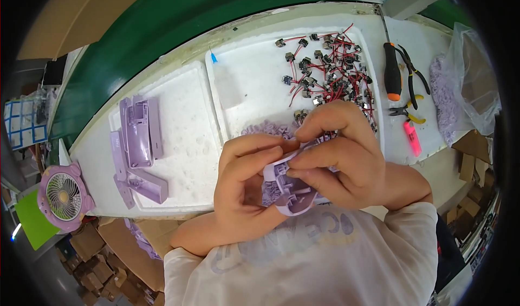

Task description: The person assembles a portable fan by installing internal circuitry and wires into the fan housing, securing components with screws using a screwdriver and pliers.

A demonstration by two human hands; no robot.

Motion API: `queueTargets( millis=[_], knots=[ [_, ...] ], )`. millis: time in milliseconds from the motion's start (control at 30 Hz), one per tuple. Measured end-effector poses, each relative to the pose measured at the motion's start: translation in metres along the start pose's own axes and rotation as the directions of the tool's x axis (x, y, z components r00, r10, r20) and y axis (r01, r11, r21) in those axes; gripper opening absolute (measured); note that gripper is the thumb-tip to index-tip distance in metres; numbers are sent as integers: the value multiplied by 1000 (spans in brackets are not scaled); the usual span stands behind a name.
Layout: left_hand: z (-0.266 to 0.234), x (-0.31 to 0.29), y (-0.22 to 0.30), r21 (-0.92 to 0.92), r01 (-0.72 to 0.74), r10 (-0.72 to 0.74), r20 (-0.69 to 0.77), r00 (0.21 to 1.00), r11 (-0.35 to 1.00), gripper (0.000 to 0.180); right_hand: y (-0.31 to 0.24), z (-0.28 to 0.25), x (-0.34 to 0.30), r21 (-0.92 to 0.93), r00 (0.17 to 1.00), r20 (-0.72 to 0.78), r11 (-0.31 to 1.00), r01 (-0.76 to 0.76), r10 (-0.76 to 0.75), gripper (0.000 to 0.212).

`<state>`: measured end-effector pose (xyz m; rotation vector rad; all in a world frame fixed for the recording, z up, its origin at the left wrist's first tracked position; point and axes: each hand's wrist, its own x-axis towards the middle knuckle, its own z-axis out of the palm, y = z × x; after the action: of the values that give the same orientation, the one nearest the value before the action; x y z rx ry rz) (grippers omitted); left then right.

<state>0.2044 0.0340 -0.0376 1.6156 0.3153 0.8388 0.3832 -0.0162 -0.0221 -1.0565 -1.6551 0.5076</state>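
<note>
My left hand [244, 178] is wrapped round a light purple plastic housing [297, 202], its hollow inside with ribs facing up. Thumb and fingers of my right hand [346, 160] are pinched together at the upper edge of the same housing; whatever small piece may be between them is hidden. Behind my hands lies a heap of small purple plastic parts [265, 128], partly covered by them. Farther back, several small circuit boards with red and black wires [330, 67] are spread over the right side of the white foam tray [244, 51].
Several purple housings [142, 138] lie on the left foam tray [187, 105]. To the right are a screwdriver [392, 73], black pliers [414, 73], yellow-handled cutters [407, 112], a pink marker [412, 138] and a clear bag [476, 84]. A small purple fan [64, 196] stands far left.
</note>
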Motion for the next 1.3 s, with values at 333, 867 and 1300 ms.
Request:
queueTargets(
  millis=[333,867,1300],
  knots=[
    [4,7,-7,55,-40,42,-24,999,998,79,12,-1,1,-24,997,-57,998,59,-60,22],
    [10,2,-3,-419,314,-385,-97,918,852,67,18,6,-5,30,975,-48,976,-217,218,20],
    [-2,10,16,382,232,-234,-41,971,895,81,20,1,0,266,915,127,875,-403,383,15]
  ],
)
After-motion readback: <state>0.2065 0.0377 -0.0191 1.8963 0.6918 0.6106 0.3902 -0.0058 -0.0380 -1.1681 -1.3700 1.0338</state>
